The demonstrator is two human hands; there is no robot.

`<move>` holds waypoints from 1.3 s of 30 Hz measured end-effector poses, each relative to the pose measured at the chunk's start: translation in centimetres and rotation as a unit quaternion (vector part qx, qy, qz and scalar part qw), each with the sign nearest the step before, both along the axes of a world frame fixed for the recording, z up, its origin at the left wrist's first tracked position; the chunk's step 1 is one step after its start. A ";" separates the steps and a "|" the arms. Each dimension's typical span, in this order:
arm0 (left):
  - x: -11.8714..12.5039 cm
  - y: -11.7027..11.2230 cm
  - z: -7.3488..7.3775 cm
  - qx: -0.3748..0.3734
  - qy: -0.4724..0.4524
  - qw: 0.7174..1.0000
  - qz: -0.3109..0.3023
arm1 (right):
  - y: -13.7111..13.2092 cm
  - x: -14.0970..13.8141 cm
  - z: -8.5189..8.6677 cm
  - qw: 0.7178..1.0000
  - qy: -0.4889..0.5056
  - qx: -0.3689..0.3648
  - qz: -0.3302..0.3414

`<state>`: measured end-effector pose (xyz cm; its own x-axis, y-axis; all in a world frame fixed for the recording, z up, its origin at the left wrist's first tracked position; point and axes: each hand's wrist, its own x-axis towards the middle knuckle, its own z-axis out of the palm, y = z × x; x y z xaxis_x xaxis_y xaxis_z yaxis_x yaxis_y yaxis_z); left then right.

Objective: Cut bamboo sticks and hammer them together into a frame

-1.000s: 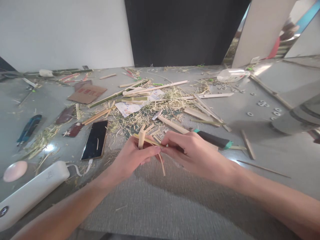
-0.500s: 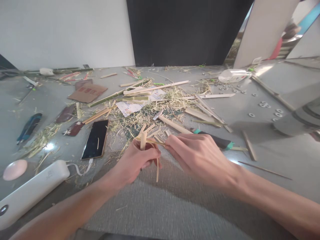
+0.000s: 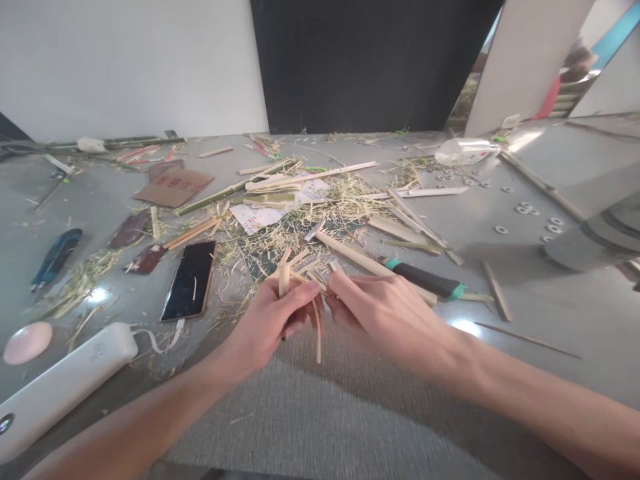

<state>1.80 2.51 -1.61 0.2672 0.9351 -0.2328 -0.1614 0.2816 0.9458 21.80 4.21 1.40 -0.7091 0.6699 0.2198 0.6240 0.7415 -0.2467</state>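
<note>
My left hand (image 3: 280, 310) is closed round a flat pale bamboo piece (image 3: 284, 280) that stands up between thumb and fingers. A thin bamboo strip (image 3: 318, 333) hangs down from the same hand. Close by on the right, my right hand (image 3: 377, 303) is closed, its fingertips pinching the strip's other stretch between the hands; the fingers hide most of that grip. Beyond my hands lies a hammer (image 3: 345, 250) with a wooden handle. A tool with a black and green handle (image 3: 425, 279) lies just past my right hand.
Bamboo shavings (image 3: 280, 233) cover the table's middle, with split bamboo pieces (image 3: 405, 232) among them. A phone (image 3: 189, 280) lies left, cabled to a white power bank (image 3: 65, 393). White rings (image 3: 527, 209) and a plastic bottle (image 3: 465, 152) lie right, near a large grey cylinder (image 3: 595, 237).
My right hand has turned and dropped slightly, its fingertips now lower beside my left hand. The strip between the hands has shifted, and its hanging end has swung slightly right.
</note>
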 end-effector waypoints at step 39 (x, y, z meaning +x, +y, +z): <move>-0.1 -0.3 -0.2 -0.054 0.053 0.997 -0.028 | 0.6 0.9 0.7 0.989 -0.118 0.083 0.017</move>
<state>1.74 2.25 -1.82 0.2865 0.8872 -0.3617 -0.0443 0.3893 0.9200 22.73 4.82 2.13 -0.7759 0.6126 0.1510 0.6229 0.7817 0.0293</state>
